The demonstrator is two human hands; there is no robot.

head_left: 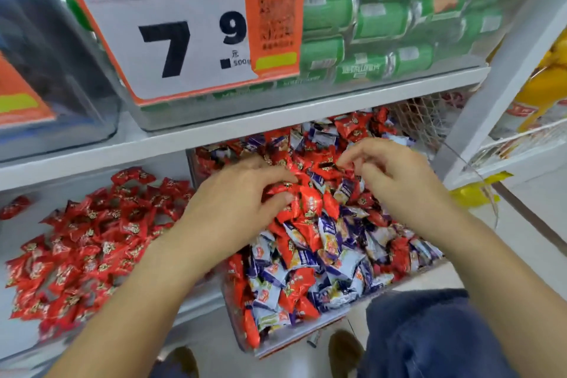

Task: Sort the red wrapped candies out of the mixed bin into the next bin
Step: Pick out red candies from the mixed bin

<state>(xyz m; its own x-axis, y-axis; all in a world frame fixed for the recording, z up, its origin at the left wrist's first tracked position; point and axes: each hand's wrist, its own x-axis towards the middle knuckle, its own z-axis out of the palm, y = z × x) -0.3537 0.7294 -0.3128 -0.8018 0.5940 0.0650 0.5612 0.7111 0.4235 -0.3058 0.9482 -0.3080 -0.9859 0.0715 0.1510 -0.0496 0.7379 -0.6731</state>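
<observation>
Both of your hands are over the mixed bin [306, 344], a clear plastic box with thin hard walls, full of small pillow-shaped candies in shiny crinkled wrappers. Red wrapped candies [310, 202] lie mixed there with white-and-purple candies [334, 258]. Your left hand [233, 202] rests on the heap with bent fingers, and its thumb and fingertips pinch red wrappers near the middle of the bin. Your right hand [395, 175] is a little further back, with its fingers curled down into the candies; I cannot tell if it holds one, because the fingertips are blurred and partly hidden.

The next bin [18, 230], to the left, has a pale smooth floor and holds only a pile of red candies [89, 242], glossy and wrinkled like the others.

On the white shelf [214, 129] above stands a clear box with green packets [383, 15] and an orange-and-white price card [171, 27] with big black digits.
</observation>
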